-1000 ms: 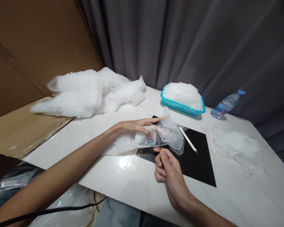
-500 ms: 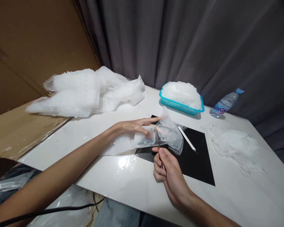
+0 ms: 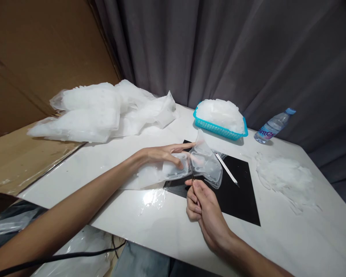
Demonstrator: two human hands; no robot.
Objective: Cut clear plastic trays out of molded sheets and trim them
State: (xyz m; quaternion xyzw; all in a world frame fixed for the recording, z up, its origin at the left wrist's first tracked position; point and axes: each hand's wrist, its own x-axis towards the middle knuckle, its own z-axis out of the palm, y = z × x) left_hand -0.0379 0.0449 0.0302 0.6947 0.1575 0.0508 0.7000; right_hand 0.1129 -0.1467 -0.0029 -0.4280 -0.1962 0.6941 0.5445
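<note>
My left hand (image 3: 164,154) holds a translucent plastic sheet (image 3: 174,166) with moulded outlines, its thumb on top and other fingers partly behind the film. My right hand (image 3: 203,202) is closed round a slim pair of scissors (image 3: 192,173), whose blades point away from me into the sheet; the handles are mostly hidden in the fingers. Right of the blades, part of the sheet lifts up at an angle. Below it lies a black mat (image 3: 236,204), with a white pen-like tool (image 3: 227,169) with a dark pointed tip resting on it.
A turquoise basket (image 3: 219,129) heaped with white translucent pieces stands at the back. Right of it is a water bottle (image 3: 273,127). Clear scraps (image 3: 285,181) lie on the right, and a pile of bagged plastic sheets (image 3: 89,111) on the left. A grey curtain (image 3: 219,46) hangs behind.
The view has shifted very slightly. Both hands, the scissors and the sheet keep nearly the same positions.
</note>
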